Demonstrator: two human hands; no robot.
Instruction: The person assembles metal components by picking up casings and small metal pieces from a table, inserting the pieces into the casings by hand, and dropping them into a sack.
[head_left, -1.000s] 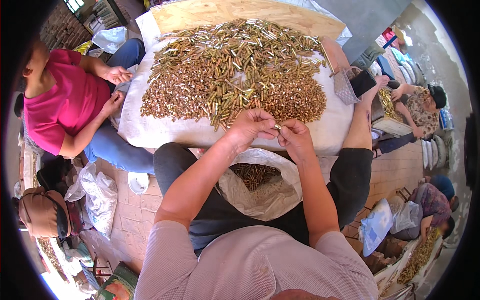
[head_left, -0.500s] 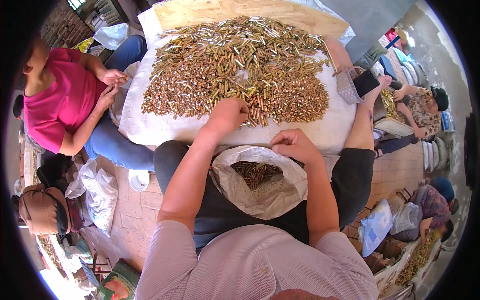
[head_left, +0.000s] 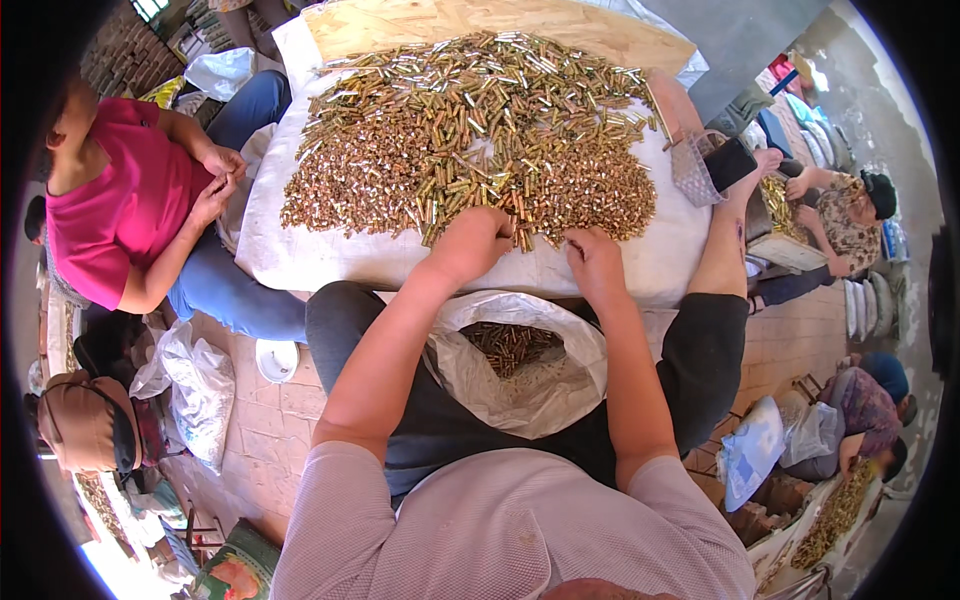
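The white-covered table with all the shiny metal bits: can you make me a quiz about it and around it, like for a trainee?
1. True or false: the crinkled off-white sack between the wearer's legs gapes open, with slender brownish metal pieces inside.
2. Which bare hand is nearer the right-hand heap of small coppery pieces? A) left B) right
3. What colour is the short-sleeved shirt worn at the left of the white-covered table?

Key: 1. True. 2. B, the right hand. 3. Bright pink.

Metal pieces [head_left: 445, 130] lie on the cloth [head_left: 330, 260] beyond the sack [head_left: 520, 412], left of the basket [head_left: 692, 175].
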